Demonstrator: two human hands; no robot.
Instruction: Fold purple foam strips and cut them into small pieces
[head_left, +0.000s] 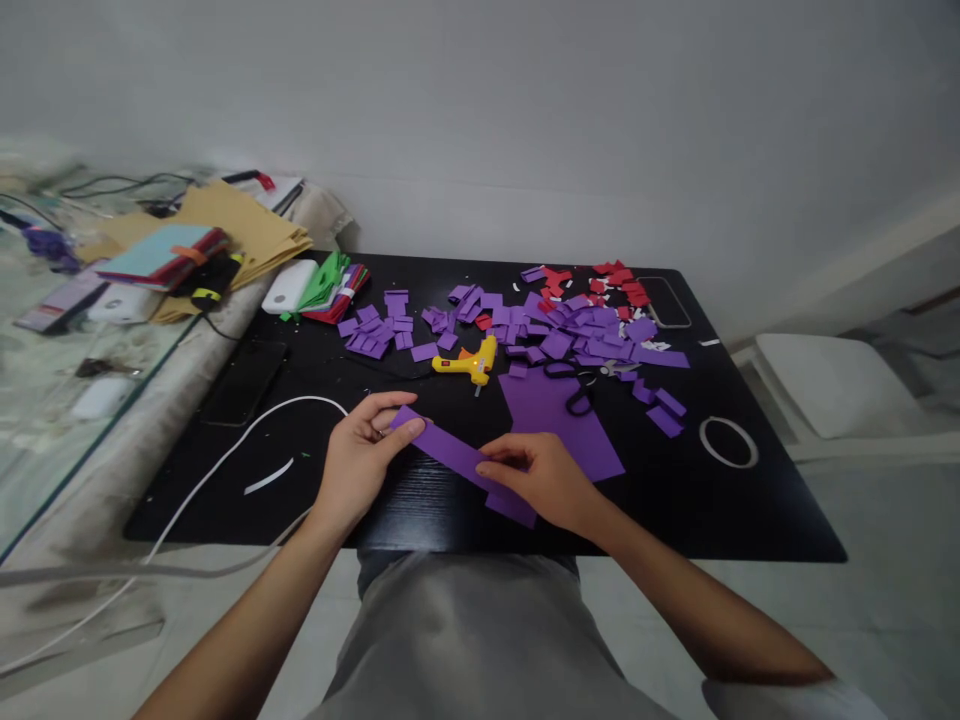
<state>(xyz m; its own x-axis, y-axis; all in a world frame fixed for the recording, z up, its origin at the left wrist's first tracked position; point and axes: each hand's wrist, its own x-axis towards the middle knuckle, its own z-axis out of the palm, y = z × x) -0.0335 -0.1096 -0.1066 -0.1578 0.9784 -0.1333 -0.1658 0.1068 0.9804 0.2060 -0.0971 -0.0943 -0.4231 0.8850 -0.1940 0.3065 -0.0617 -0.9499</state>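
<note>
A long purple paper strip (454, 453) stretches between my two hands above the front of the black table. My left hand (367, 445) pinches its upper left end, thumb on top. Further along, my right hand (536, 475) grips the strip between thumb and fingers. Below the right hand lies another purple paper piece (512, 510), partly covered. A larger purple sheet (566, 425) rests just beyond, with black-handled scissors (581, 402) on it. Past my hands sits a yellow glue gun (469, 362).
Many cut purple pieces (585, 335) and red scraps (556, 282) spread along the back. At left are a dark phone (244, 383), a white cable (217, 462) and folded coloured sheets (328, 288). A tape ring (729, 442) lies right; a white stool (821, 385) stands beyond the table.
</note>
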